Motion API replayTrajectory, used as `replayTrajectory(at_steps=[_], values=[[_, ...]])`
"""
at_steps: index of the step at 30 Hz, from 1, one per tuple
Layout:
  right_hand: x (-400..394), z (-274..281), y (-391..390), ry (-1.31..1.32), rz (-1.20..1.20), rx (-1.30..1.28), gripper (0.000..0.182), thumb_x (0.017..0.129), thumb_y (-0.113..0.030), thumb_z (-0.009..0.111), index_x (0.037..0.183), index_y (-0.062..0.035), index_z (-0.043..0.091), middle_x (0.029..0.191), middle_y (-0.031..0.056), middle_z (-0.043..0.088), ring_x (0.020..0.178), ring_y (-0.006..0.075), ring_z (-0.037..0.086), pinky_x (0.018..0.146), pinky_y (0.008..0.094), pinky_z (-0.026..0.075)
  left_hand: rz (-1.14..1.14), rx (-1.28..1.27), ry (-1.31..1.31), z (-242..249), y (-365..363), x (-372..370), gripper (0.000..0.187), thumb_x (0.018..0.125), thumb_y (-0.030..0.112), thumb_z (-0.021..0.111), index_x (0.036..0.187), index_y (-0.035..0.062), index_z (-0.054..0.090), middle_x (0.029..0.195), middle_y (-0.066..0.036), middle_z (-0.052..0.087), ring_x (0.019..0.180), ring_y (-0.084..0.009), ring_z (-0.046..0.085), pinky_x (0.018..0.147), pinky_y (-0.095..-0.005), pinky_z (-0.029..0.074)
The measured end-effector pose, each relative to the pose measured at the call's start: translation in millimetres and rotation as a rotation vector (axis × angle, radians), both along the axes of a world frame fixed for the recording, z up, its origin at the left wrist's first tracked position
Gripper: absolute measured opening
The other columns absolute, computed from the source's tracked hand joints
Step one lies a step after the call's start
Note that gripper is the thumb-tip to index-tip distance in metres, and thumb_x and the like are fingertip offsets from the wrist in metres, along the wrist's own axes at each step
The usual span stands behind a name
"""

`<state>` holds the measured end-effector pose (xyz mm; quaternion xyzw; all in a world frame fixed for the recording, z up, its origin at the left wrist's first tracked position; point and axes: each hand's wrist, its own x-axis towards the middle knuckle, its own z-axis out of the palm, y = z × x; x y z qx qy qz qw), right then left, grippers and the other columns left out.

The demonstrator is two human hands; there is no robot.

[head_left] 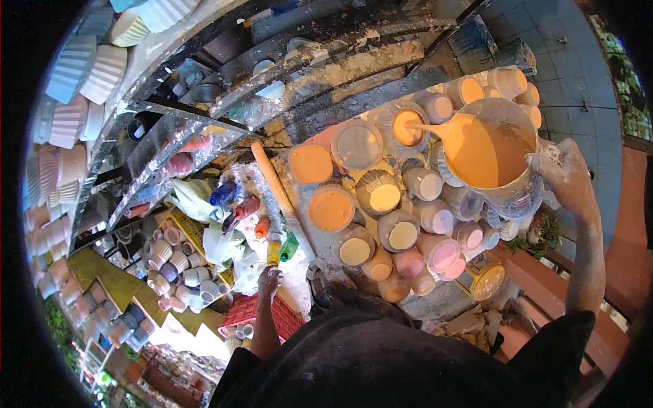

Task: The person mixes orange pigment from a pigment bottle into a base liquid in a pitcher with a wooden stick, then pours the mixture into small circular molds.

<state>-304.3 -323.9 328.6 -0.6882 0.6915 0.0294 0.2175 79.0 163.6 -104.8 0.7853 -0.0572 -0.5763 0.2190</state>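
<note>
My right hand (568,178) grips the rim of a tilted bucket (527,129) of orange liquid. From its lip a stream (432,128) runs into a round mold (408,129) on the crowded table. Two neighbouring molds, one at the back (311,163) and one nearer (330,208), are full of orange to the top. Closer to me stand molds with pale yellow tops (379,195) and pink ones (443,254). At the table's left side, my left hand (268,280) has its fingers curled right by a yellow bottle (273,253); what they hold, if anything, is hidden.
A wooden bar (275,183) lies left of the molds. Beyond it are colored bottles (222,193) and plastic bags (221,241). Ribbed pots (68,122) line shelves at the far left, above a red crate (269,314). A yellow lidded bucket (488,281) stands below right.
</note>
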Motion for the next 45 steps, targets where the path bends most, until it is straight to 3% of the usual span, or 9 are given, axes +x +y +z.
replayTrajectory(at_steps=[10,21,24,33,38,39,41,45], values=[[6,-2,-2,-0.018,0.012,0.0,0.047,0.071,-0.039,0.07,0.079,0.0044,0.053,0.079,0.0099,0.048,0.073,0.0179,0.051,0.063,0.0324,0.043,0.082,-0.036,0.04,3,-5,-2,0.025,0.084,0.015,0.053,0.106,0.0026,0.055,0.079,-0.008,0.062,0.064,-0.014,0.061,0.052,-0.0256,0.049],[-2,-3,-2,-0.042,0.022,-0.017,0.046,0.071,-0.037,0.07,0.079,0.0043,0.052,0.078,0.01,0.047,0.073,0.0176,0.05,0.063,0.0324,0.043,0.012,-0.011,0.018,8,-10,0,0.024,0.085,0.015,0.052,0.106,0.0033,0.055,0.078,-0.008,0.062,0.065,-0.0135,0.061,0.053,-0.0256,0.049],[-12,2,-3,-0.031,-0.09,0.036,0.042,0.073,-0.033,0.069,0.081,0.0033,0.05,0.077,0.0088,0.049,0.072,0.016,0.05,0.063,0.0304,0.043,0.008,-0.053,0.028,6,-7,2,0.024,0.084,0.015,0.052,0.105,0.0033,0.055,0.078,-0.007,0.062,0.065,-0.0135,0.061,0.053,-0.0254,0.048],[-73,15,26,-0.646,-0.235,-0.06,0.03,0.081,-0.027,0.063,0.087,-0.003,0.047,0.075,0.0044,0.051,0.066,0.0099,0.05,0.058,0.0239,0.041,0.058,-0.07,0.025,13,-5,1,0.025,0.084,0.013,0.054,0.107,0.0027,0.052,0.08,-0.007,0.062,0.064,-0.0134,0.06,0.05,-0.0247,0.048],[-116,44,75,-0.807,-0.238,-0.349,0.022,0.086,-0.024,0.058,0.086,-0.0041,0.049,0.075,0.0017,0.05,0.062,0.0085,0.047,0.056,0.0227,0.04,-0.026,-0.169,0.047,1,10,8,0.026,0.084,0.012,0.054,0.108,0.0022,0.052,0.079,-0.009,0.061,0.062,-0.0147,0.061,0.048,-0.026,0.049],[-125,50,90,-0.852,-0.247,-0.422,0.022,0.086,-0.024,0.057,0.087,-0.004,0.05,0.075,0.0009,0.05,0.062,0.0082,0.046,0.055,0.0225,0.04,0.06,-0.12,0.064,-10,17,6,0.025,0.084,0.01,0.054,0.107,0.0015,0.052,0.08,-0.009,0.062,0.062,-0.0161,0.061,0.048,-0.027,0.049],[-181,62,116,-1.081,-0.243,-0.364,0.021,0.087,-0.024,0.054,0.091,-0.0033,0.053,0.081,0.0025,0.054,0.069,0.0097,0.051,0.059,0.0237,0.043,0.058,-0.125,0.078,-19,35,5,0.024,0.085,0.011,0.053,0.107,0.0014,0.052,0.08,-0.009,0.062,0.062,-0.0168,0.061,0.048,-0.0275,0.049],[-209,87,197,-1.393,-0.363,-0.578,0.03,0.088,-0.028,0.049,0.105,-0.003,0.057,0.104,0.0116,0.059,0.095,0.0217,0.057,0.082,0.0344,0.045,-0.054,-0.129,0.099,-16,66,9,0.022,0.087,0.011,0.05,0.107,0.0021,0.052,0.083,-0.01,0.062,0.064,-0.0174,0.061,0.05,-0.0279,0.05]])
